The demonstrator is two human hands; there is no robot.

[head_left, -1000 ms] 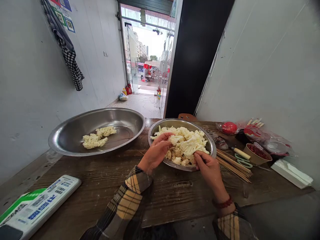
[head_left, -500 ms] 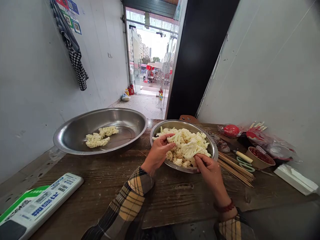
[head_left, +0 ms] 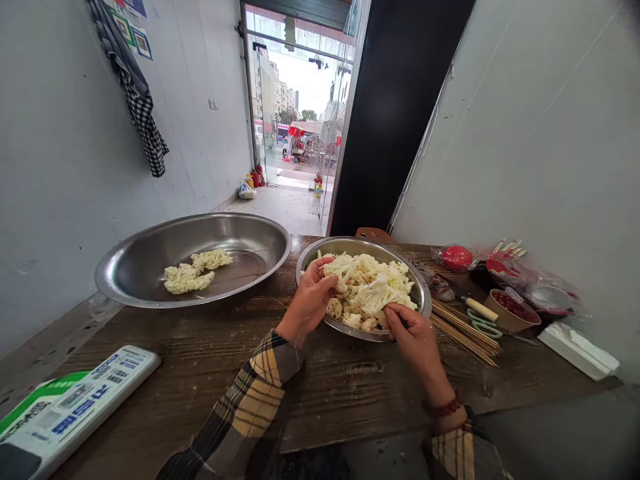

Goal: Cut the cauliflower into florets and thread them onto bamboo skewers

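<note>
A round steel bowl (head_left: pixel 424 293) full of cauliflower florets (head_left: pixel 395 272) sits before me on the dark wooden table (head_left: pixel 340 400). My left hand (head_left: pixel 311 297) pinches a pale floret (head_left: pixel 341 268) over the bowl's left side. Above the front right of the bowl, my right hand (head_left: pixel 411 333) has thumb and fingers closed on the stem end of a flat floret (head_left: pixel 379 294). To the left stands a larger steel basin (head_left: pixel 240 230) with a few florets (head_left: pixel 187 278) lying in it.
Right of the bowl lie bamboo skewers (head_left: pixel 465 332), a wooden-handled knife (head_left: pixel 481 309), green-handled scissors (head_left: pixel 484 325), a tub of red contents (head_left: pixel 513 313) and a tissue pack (head_left: pixel 577 350). A white and green box (head_left: pixel 85 407) lies at the front left.
My left hand has drawn slightly left with its floret, widening the gap between the two held florets. The whole view has shifted a little.
</note>
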